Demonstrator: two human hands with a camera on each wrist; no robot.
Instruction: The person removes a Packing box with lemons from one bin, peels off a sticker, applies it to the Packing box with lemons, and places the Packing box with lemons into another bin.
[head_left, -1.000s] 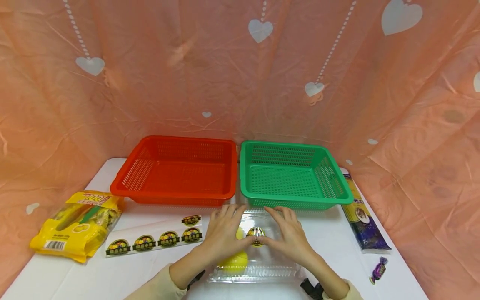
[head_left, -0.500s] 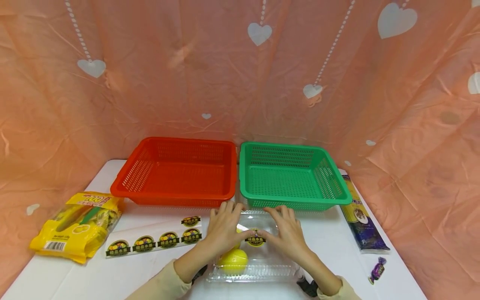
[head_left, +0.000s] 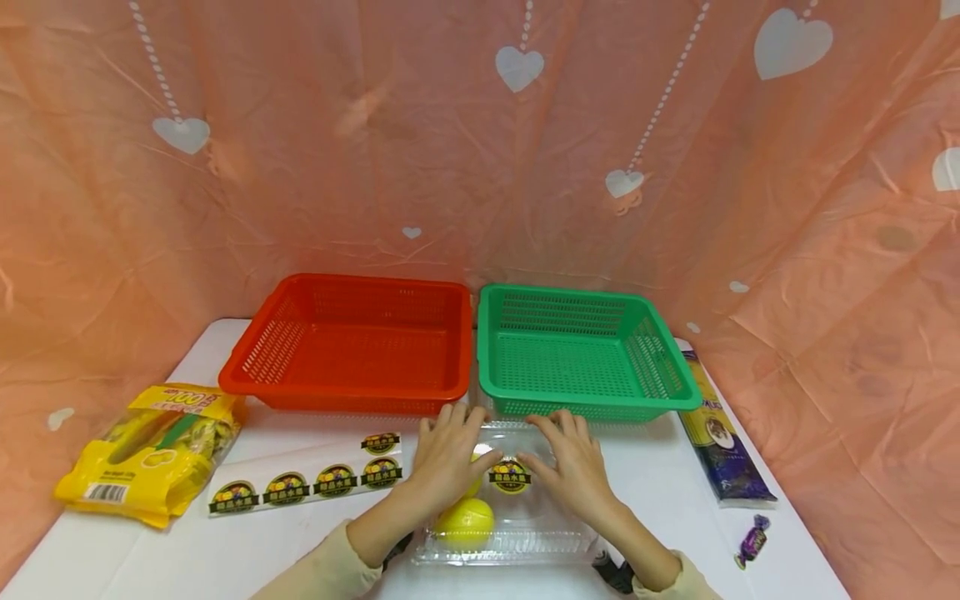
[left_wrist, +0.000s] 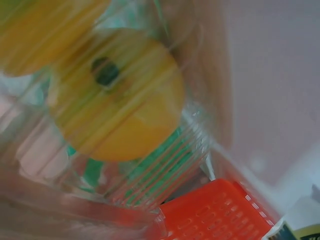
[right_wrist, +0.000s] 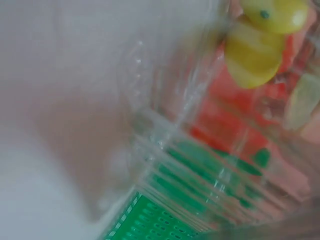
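A clear plastic clamshell box [head_left: 536, 517] lies on the white table, its lid down. Round yellow fruits [head_left: 467, 522] sit inside at its left, also visible through the plastic in the left wrist view as an orange-yellow fruit [left_wrist: 145, 100]. A round dark-and-yellow sticker [head_left: 510, 476] is on the lid. My left hand [head_left: 444, 458] rests over the box's far left part, its fingers bent toward the far edge. The right hand [head_left: 576, 468] lies likewise at the far right. Both thumbs point inward, apart, either side of the sticker. The fingertips' undersides are hidden.
Beyond the box stand a red basket [head_left: 345, 400] and a green basket [head_left: 592, 405]. At the left lie a sheet of stickers [head_left: 300, 461] and a yellow bag [head_left: 127, 483]. A yellow and dark purple packet [head_left: 723, 442] and a purple wrapped candy [head_left: 752, 540] lie at the right.
My thumbs, which met over the sticker, have drawn apart and uncovered it. The fingers stay near the box's far edge, and the box has hardly moved.
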